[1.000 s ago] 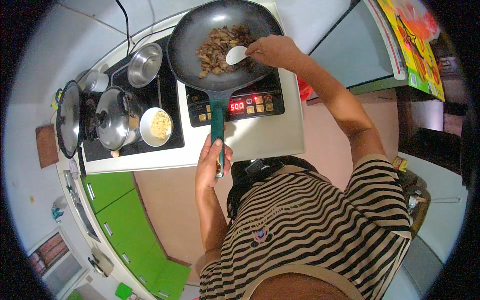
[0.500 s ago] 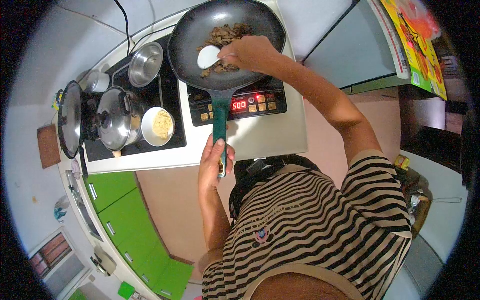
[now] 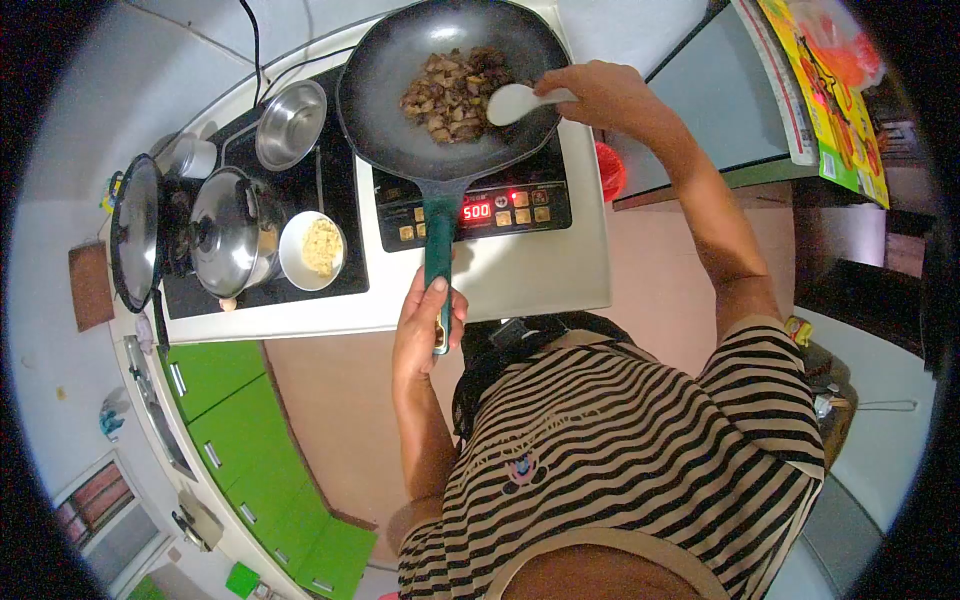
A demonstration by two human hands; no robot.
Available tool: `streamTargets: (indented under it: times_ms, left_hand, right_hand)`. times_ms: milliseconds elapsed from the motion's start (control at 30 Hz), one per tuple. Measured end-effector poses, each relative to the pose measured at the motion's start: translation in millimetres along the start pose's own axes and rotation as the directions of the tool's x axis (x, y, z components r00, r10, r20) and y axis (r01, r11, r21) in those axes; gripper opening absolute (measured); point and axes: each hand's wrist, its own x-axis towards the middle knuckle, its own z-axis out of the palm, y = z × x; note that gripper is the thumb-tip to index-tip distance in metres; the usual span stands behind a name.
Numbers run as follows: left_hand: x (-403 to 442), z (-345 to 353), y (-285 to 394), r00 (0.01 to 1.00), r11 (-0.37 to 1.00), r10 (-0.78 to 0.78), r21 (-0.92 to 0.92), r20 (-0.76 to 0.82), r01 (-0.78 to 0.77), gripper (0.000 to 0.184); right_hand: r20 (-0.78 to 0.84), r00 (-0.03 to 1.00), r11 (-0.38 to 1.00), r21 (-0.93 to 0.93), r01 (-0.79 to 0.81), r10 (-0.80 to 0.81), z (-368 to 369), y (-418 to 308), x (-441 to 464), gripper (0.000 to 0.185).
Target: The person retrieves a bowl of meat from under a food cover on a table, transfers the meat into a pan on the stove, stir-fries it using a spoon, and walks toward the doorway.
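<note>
Wok (image 3: 385, 75), dark, one: on the induction cooker (image 3: 540, 222), display reading 500. Handle (image 3: 438, 235), green: near end wrapped in the left hand (image 3: 428, 322), thumb on top; the wok's body lies well beyond that grip. Spoon (image 3: 514, 104), white, one: stem pinched by the right hand (image 3: 605, 95) at the wok's right rim, its head inside. Food pieces (image 3: 450, 95), brown, chopped: heaped in the wok, left of the right hand's grip; from here I cannot tell whether the spoon touches them.
</note>
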Motion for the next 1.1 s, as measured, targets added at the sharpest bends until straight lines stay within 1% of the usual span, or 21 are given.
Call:
streamTargets:
  times_ms: [33, 100, 133, 200, 233, 267, 333, 367, 400, 467, 500, 567, 600, 667, 700, 767, 800, 833, 900, 1033, 1100]
  left_hand:
    - [0.1, 0.6, -0.1, 1.000, 1.000, 0.000, -0.001, 0.003, 0.000, 0.042]
    - [0.1, 2.0, 0.1, 1.000, 1.000, -0.002, 0.010, -0.004, 0.002, 0.044]
    - [-0.6, 2.3, 1.3, 1.000, 1.000, -0.003, 0.013, 0.001, 0.003, 0.044]
    - [-1.4, 3.0, 4.1, 1.000, 0.999, -0.014, -0.033, 0.013, 0.015, 0.041]
    - [-1.4, 3.4, 4.3, 1.000, 0.999, -0.016, -0.028, 0.015, 0.016, 0.041]
    - [-1.6, 3.9, 4.1, 1.000, 1.000, -0.015, -0.024, 0.006, 0.015, 0.041]
    - [-2.3, 4.7, 2.4, 1.000, 1.000, -0.014, -0.019, -0.009, 0.014, 0.041]
    - [-2.1, 5.2, 0.2, 1.000, 1.000, 0.000, 0.029, -0.026, 0.001, 0.043]
    - [-2.3, 5.0, -1.0, 0.999, 0.997, 0.014, 0.076, -0.045, -0.011, 0.045]
    - [-3.3, 6.3, 2.3, 0.999, 0.997, 0.009, 0.071, -0.050, -0.006, 0.045]
    - [-3.6, 7.3, 2.9, 0.999, 0.998, 0.003, 0.064, -0.044, 0.000, 0.045]
    - [-1.9, 6.1, 0.0, 0.999, 0.999, 0.012, 0.040, -0.040, -0.011, 0.045]
    - [-1.3, 4.8, -0.6, 0.999, 1.000, 0.020, 0.023, -0.038, -0.020, 0.045]
    - [-1.3, 3.5, -1.1, 0.999, 0.999, 0.025, 0.026, -0.034, -0.024, 0.044]
    - [-1.5, 3.3, -1.6, 0.999, 0.999, 0.024, 0.034, -0.026, -0.023, 0.044]
    - [-1.1, 2.6, -3.8, 0.999, 0.999, 0.025, 0.021, -0.024, -0.024, 0.044]
    - [0.4, 2.7, -3.3, 0.999, 1.000, 0.027, 0.009, -0.022, -0.027, 0.044]
    - [1.7, 3.0, -1.9, 0.999, 1.000, 0.029, 0.011, -0.021, -0.029, 0.044]
    - [0.2, 3.0, -0.5, 1.000, 1.000, 0.010, -0.009, -0.002, -0.010, 0.044]
    - [-1.7, 3.6, 2.1, 1.000, 0.999, -0.010, -0.044, -0.008, 0.010, 0.042]
    - [-1.6, 3.0, 1.3, 1.000, 1.000, 0.005, -0.027, -0.007, -0.005, 0.043]
  right_hand:
    - [0.000, 1.000, 1.000, -0.003, -0.002, 0.002, -4.7, 0.8, -2.5, 0.026]
    - [0.267, 0.963, 0.998, -0.064, -0.009, 0.026, -15.9, -1.8, -8.1, 0.028]
    - [0.265, 0.964, 0.998, -0.064, -0.015, 0.031, -13.0, -5.2, -8.2, 0.028]
    - [0.300, 0.950, 0.996, 0.002, 0.086, -0.082, -2.0, -21.6, -1.1, 0.027]
    - [0.292, 0.951, 0.994, 0.045, 0.097, -0.106, 0.2, -36.2, 2.8, 0.027]
    - [0.235, 0.964, 0.991, 0.082, 0.109, -0.126, 24.5, -40.4, 13.0, 0.028]
    - [0.158, 0.985, 0.997, 0.052, 0.064, -0.071, 49.0, -60.1, 28.8, 0.028]
    - [0.122, 0.992, 0.998, 0.052, 0.022, -0.028, 53.2, -66.9, 35.2, 0.027]
    - [0.122, 0.992, 0.998, 0.056, 0.029, -0.035, 52.8, -66.2, 40.0, 0.027]
    - [0.090, 0.996, 0.993, 0.111, -0.029, 0.019, 48.6, -60.4, 54.8, 0.027]
    - [0.093, 0.996, 0.994, 0.109, -0.025, 0.015, 52.9, -51.8, 63.1, 0.027]
    - [-0.009, 0.997, 0.967, 0.246, -0.069, 0.074, 61.3, -24.9, 78.6, 0.032]
    - [-0.010, 0.998, 0.968, 0.241, -0.064, 0.069, 60.0, -13.0, 82.9, 0.032]
    - [-0.166, 0.986, 0.966, 0.256, 0.028, 0.016, 57.3, 3.1, 86.2, 0.032]
    - [-0.165, 0.986, 0.966, 0.255, 0.030, 0.013, 59.1, 3.6, 85.7, 0.032]
    - [-0.053, 0.998, 0.990, 0.138, -0.033, 0.041, 64.7, 3.8, 80.0, 0.032]
    - [0.067, 0.994, 0.986, 0.135, -0.093, 0.084, 65.9, -6.4, 76.9, 0.031]
    - [0.024, 1.000, 0.987, 0.157, -0.022, 0.019, 65.2, -10.8, 65.7, 0.031]
    - [0.052, 0.996, 0.984, 0.166, 0.068, -0.077, 59.8, -18.6, 54.6, 0.030]
    - [0.114, 0.992, 0.983, 0.180, 0.039, -0.060, 55.8, -23.4, 48.3, 0.030]
    - [-0.051, 0.996, 0.994, 0.080, -0.068, 0.072, 52.4, -17.3, 56.3, 0.030]
